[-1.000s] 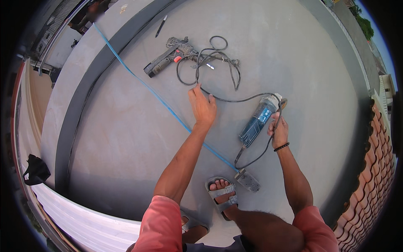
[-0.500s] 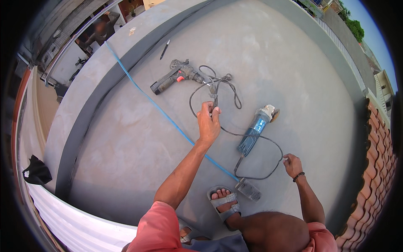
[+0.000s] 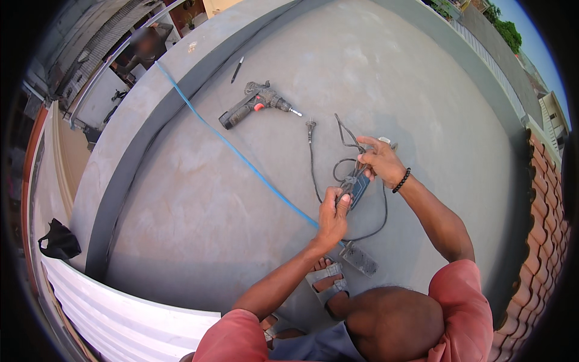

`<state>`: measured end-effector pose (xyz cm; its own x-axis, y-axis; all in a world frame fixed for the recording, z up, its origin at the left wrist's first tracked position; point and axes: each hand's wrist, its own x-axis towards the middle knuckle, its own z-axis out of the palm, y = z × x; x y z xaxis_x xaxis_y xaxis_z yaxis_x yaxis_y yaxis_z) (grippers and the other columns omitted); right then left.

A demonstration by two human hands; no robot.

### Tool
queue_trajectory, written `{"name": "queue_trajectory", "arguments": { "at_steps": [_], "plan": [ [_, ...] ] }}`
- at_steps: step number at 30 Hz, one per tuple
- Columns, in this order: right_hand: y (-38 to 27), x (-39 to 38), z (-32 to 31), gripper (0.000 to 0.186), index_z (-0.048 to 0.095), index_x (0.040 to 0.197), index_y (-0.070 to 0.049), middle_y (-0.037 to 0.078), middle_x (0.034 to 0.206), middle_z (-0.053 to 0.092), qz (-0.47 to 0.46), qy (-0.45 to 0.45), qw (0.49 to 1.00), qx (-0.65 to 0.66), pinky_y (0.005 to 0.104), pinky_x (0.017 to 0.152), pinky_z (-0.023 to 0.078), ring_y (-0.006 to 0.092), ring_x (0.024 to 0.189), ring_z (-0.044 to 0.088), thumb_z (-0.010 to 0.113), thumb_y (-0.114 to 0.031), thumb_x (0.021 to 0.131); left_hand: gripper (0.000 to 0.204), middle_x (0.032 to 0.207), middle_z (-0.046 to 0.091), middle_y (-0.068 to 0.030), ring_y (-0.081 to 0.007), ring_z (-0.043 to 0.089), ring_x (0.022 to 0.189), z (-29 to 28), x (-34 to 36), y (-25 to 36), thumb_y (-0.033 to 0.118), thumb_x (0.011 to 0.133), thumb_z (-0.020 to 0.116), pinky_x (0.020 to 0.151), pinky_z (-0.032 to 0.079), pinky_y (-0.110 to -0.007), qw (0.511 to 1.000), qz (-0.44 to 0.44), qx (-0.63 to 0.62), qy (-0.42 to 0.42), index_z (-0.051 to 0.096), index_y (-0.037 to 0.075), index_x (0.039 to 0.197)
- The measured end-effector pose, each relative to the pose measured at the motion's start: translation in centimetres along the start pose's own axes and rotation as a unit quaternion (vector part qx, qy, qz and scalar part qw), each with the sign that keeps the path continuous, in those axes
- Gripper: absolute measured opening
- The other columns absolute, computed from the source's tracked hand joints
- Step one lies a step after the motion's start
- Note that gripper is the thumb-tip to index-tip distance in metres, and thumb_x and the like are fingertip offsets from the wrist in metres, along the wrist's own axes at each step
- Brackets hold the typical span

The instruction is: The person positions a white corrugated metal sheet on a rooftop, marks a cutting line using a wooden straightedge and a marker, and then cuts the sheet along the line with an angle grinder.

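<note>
My left hand is closed around a gathered bundle of black power cord, held over the floor. Close by, my right hand, with a beaded bracelet on its wrist, pinches a loop of the same cord. Under both hands lies a blue angle grinder, mostly hidden by them. The cord's plug rests farther left on the floor, with one strand running from it to the bundle. Another strand curves round the grinder's right side.
A dusty cordless drill lies to the left, with a pen beyond it. A blue cable crosses the floor to a socket box near my sandalled foot. A black bag is at far left. Another person is beyond the low wall.
My left hand moved right and nearer with the cord. My right hand moved up and left to grip the cord above the grinder. The plug and cord shifted away from the drill's tip.
</note>
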<state>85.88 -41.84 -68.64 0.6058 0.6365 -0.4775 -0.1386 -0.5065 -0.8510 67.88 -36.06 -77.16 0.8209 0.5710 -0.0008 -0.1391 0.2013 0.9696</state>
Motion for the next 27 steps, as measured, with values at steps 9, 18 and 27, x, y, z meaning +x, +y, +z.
{"name": "queue_trajectory", "arguments": {
  "at_steps": [9,18,27],
  "plan": [
    [1.4,-8.6,1.0,0.053,0.041,0.131,0.002,0.021,0.111,0.062,-0.215,0.056,0.949,0.224,0.027,0.058,0.054,0.0196,0.08,0.067,0.043,0.006,0.078,0.028,0.08,0.057,-0.0041,-0.0165,0.062,0.079,0.1,-0.2,2.6,0.026,0.103,0.044,0.077,0.052,-0.031,0.946,-0.194,-0.239,-0.103,0.05,0.001,0.115],
    [1.4,-15.1,-3.0,0.043,0.052,0.119,0.003,0.025,0.098,0.066,-0.158,0.009,0.971,0.178,0.0195,0.036,0.033,0.005,0.038,0.037,0.037,0.008,0.079,0.028,0.069,0.049,0.0008,-0.007,0.045,0.057,-2.4,0.4,1.6,0.027,0.102,0.046,0.049,0.036,-0.022,0.995,-0.092,-0.043,-0.002,0.056,0.003,0.114],
    [0.1,-20.5,-10.8,0.041,0.053,0.119,0.002,0.016,0.086,0.065,-0.131,0.175,0.97,0.11,0.0176,0.032,0.028,0.0025,0.035,0.032,0.037,0.005,0.081,0.028,0.07,0.046,0.0019,-0.0059,0.041,0.059,-10.5,7.8,5.3,0.024,0.102,0.045,0.051,0.033,-0.021,0.97,0.116,0.068,0.202,0.057,0.001,0.113]
  ]
}}
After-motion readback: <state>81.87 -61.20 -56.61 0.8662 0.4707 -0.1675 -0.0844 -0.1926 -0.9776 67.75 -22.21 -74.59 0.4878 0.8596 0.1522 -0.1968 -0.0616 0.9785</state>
